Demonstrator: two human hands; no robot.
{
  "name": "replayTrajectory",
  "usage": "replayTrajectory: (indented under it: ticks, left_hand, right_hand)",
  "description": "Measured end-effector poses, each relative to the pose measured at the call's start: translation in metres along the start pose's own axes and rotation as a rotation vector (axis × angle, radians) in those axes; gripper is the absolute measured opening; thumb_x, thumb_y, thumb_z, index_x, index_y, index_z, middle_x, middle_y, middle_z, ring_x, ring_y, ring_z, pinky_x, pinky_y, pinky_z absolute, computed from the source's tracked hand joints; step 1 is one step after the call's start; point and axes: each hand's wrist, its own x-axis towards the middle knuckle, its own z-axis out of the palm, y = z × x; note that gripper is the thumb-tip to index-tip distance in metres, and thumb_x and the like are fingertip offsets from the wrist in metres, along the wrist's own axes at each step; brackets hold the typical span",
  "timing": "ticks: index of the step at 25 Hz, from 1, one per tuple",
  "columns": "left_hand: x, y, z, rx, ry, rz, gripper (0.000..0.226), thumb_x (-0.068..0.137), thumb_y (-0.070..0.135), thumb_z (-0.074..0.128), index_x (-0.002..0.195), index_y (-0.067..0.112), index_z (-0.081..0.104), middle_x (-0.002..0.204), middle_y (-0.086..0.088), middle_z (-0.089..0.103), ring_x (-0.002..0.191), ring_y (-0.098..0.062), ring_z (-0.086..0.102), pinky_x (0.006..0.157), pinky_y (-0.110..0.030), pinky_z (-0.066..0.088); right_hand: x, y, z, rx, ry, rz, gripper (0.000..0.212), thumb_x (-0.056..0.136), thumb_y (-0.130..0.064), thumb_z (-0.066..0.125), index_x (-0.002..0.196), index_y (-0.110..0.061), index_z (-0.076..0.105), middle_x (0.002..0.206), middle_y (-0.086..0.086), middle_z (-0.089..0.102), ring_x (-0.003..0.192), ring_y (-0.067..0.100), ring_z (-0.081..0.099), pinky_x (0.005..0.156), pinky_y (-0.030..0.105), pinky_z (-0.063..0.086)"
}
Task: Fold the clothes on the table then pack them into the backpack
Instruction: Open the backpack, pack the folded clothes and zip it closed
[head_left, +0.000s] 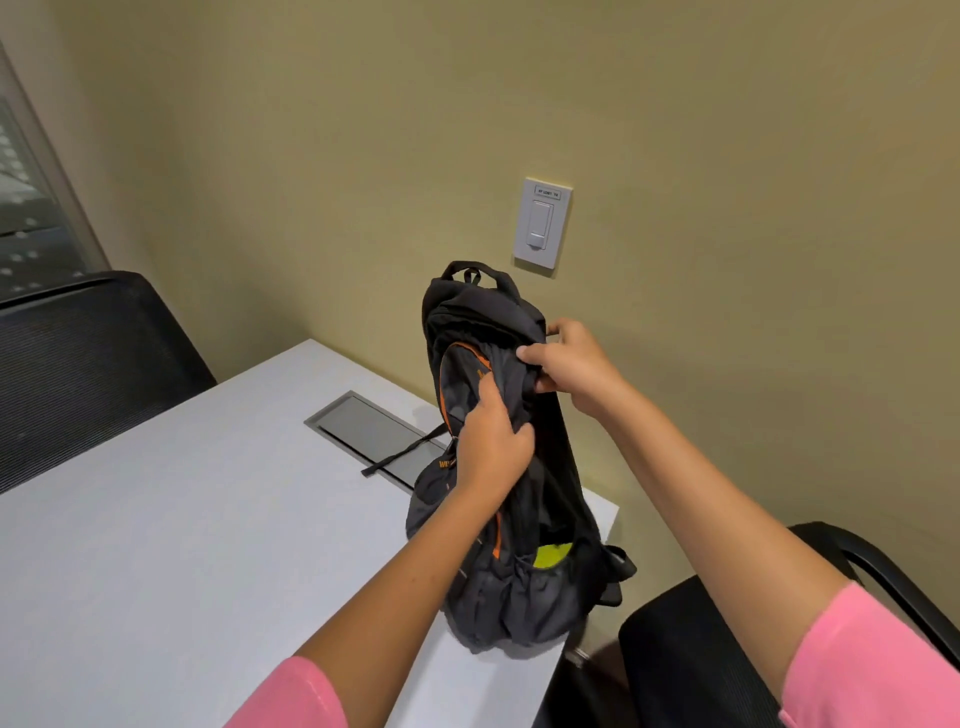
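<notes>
A black and grey backpack (519, 582) with orange trim stands upright on the right end of the white table (182, 519). My left hand (491, 441) grips the fabric of its front panel at mid height. My right hand (566, 364) pinches the fabric near the top right of the bag. A bit of yellow-green cloth (553, 555) shows through a gap low on the side of the bag. No loose clothes lie on the table.
A grey cable hatch (363, 431) is set into the table behind the bag, with a bag strap lying across it. Black office chairs stand at the left (83, 364) and lower right (727, 649). A wall switch (542, 222) is on the beige wall.
</notes>
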Motion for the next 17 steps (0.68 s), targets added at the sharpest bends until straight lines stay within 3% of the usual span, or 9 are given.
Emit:
replayTrajectory:
  ticks: [2,4,7,9,11,13,15,17]
  left_hand:
    - [-0.007,-0.010,-0.028,0.084,0.020,0.055,0.063,0.081,0.003,0.050,0.140,0.014,0.030,0.093,-0.013,0.062,0.083,-0.035,0.060,0.060,-0.037,0.048]
    - [-0.013,-0.023,-0.056,0.135,0.007,0.081,0.063,0.079,-0.001,0.047,0.138,0.020,0.037,0.093,-0.014,0.064,0.083,-0.036,0.060,0.061,-0.037,0.048]
    - [-0.022,-0.050,-0.107,0.188,-0.024,0.122,0.066,0.074,-0.007,0.045,0.131,0.028,0.048,0.099,-0.009,0.068,0.087,-0.032,0.061,0.063,-0.034,0.047]
    - [-0.028,-0.069,-0.144,0.248,-0.093,0.170,0.072,0.069,-0.010,0.042,0.126,0.032,0.053,0.104,-0.005,0.069,0.093,-0.029,0.060,0.068,-0.035,0.050]
    - [-0.037,-0.088,-0.182,0.320,-0.178,0.162,0.066,0.071,-0.014,0.040,0.113,0.033,0.061,0.101,-0.002,0.068,0.095,-0.028,0.059,0.070,-0.032,0.046]
    - [-0.049,-0.109,-0.216,0.410,-0.225,0.097,0.058,0.076,-0.016,0.043,0.093,0.036,0.063,0.094,0.000,0.065,0.094,-0.030,0.059,0.070,-0.031,0.045]
    - [-0.065,-0.134,-0.247,0.487,-0.219,0.014,0.050,0.082,-0.013,0.049,0.101,0.030,0.067,0.100,-0.002,0.067,0.096,-0.030,0.059,0.074,-0.031,0.046]
    - [-0.082,-0.159,-0.275,0.515,-0.189,-0.055,0.039,0.087,-0.003,0.056,0.109,0.026,0.069,0.106,-0.002,0.070,0.095,-0.028,0.060,0.077,-0.032,0.049]
  right_hand:
    - [-0.012,-0.004,0.016,0.023,-0.018,0.003,0.038,0.084,-0.010,0.068,0.113,-0.008,0.043,0.104,0.012,0.065,0.074,0.022,0.067,0.055,0.029,0.057]
    - [-0.025,-0.010,0.029,-0.023,-0.035,0.003,0.048,0.080,-0.020,0.076,0.113,-0.011,0.042,0.096,0.012,0.069,0.068,0.022,0.068,0.055,0.030,0.056]
    - [-0.041,-0.024,0.041,-0.241,-0.033,-0.058,0.047,0.072,-0.039,0.081,0.098,-0.013,0.052,0.072,0.005,0.070,0.055,0.018,0.065,0.055,0.029,0.056]
    - [-0.044,-0.031,0.044,-0.437,0.044,-0.193,0.048,0.065,-0.045,0.084,0.091,-0.016,0.055,0.071,0.001,0.067,0.066,0.020,0.066,0.061,0.032,0.053]
    - [-0.048,-0.034,0.047,-0.594,0.056,-0.369,0.059,0.065,-0.041,0.085,0.109,-0.017,0.054,0.093,0.000,0.061,0.092,0.022,0.061,0.068,0.030,0.044]
    - [-0.052,-0.032,0.051,-0.731,-0.107,-0.440,0.091,0.062,-0.039,0.087,0.137,-0.023,0.037,0.128,0.002,0.046,0.123,0.027,0.042,0.093,0.034,0.038]
    - [-0.058,-0.023,0.058,-0.901,-0.301,-0.430,0.116,0.057,-0.042,0.088,0.148,-0.033,0.017,0.152,-0.003,0.024,0.140,0.029,0.018,0.111,0.048,0.023]
    - [-0.069,-0.006,0.076,-0.958,-0.468,-0.402,0.122,0.056,-0.047,0.087,0.149,-0.038,0.008,0.156,-0.008,0.022,0.145,0.024,0.012,0.114,0.052,0.016]
